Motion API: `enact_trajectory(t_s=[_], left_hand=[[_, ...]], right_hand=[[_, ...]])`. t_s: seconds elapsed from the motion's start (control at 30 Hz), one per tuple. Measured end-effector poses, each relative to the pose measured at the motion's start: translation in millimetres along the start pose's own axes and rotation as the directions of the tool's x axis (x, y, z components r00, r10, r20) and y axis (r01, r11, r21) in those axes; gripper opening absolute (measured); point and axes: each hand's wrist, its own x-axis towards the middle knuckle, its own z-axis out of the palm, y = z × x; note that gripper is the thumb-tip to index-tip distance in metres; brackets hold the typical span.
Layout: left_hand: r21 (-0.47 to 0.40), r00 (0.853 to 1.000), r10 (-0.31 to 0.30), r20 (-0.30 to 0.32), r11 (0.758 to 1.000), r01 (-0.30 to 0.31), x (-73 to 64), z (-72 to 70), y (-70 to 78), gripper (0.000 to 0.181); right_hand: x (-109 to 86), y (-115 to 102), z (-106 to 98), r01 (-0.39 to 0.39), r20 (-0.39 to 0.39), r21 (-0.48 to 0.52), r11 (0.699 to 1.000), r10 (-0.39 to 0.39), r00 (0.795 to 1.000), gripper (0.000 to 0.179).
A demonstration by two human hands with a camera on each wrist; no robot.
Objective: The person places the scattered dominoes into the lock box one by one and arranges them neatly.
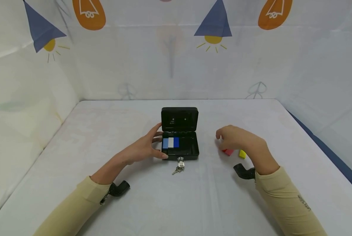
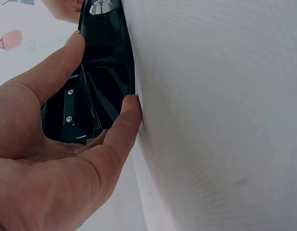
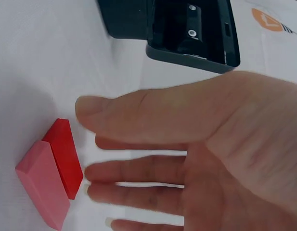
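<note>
A small black cash box (image 1: 190, 157) stands on the table with its lid (image 1: 179, 123) raised. Inside, light blue (image 1: 165, 143), white (image 1: 170, 142) and dark blue (image 1: 176, 142) blocks lie side by side at the left. My left hand (image 1: 140, 149) holds the box by its left side, thumb at the front corner, fingers along the side and towards the hinge. Right of the box, my right hand (image 1: 238, 137) hovers with nothing in it, fingers extended in the right wrist view. Close to its fingertips lie a red block (image 3: 66, 159) and a pink block (image 3: 42, 185), side by side.
Keys (image 1: 178, 168) hang from the lock at the box's front and lie towards me. A yellow block (image 1: 242, 154) is on the white-covered table (image 1: 170, 203), near my right wrist. White printed sheets (image 1: 134, 65) enclose the table at the back and sides.
</note>
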Motion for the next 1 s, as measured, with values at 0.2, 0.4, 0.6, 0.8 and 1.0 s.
enact_trajectory(t_s=[0.2,0.4,0.6,0.8,1.0], left_hand=[[0.0,1.0,0.006,-0.006,1.0,-0.006,-0.4,1.1,-0.7,0.121],[-0.01,1.0,0.011,-0.009,1.0,-0.011,-0.1,1.1,0.1,0.119],[-0.012,1.0,0.007,-0.008,1.0,-0.007,-0.6,0.7,0.3,0.12],[0.0,1.0,0.021,-0.001,1.0,-0.021,0.1,0.3,-1.3,0.121],[-0.006,1.0,0.024,0.005,1.0,-0.024,1.1,-0.3,-1.1,0.119]], right_hand=[[0.5,0.2,0.0,-0.044,0.007,-0.033,0.998,0.045,0.999,0.043],[1.9,1.1,1.9,-0.058,0.003,-0.086,0.995,0.058,0.998,0.027],[3.0,0.7,4.9,-0.062,-0.021,-0.127,0.99,0.06,0.998,0.012],[5.1,1.3,5.9,-0.056,-0.028,-0.121,0.991,0.053,0.998,0.011],[7.5,2.6,6.4,-0.022,-0.038,-0.075,0.997,0.02,0.999,0.015]])
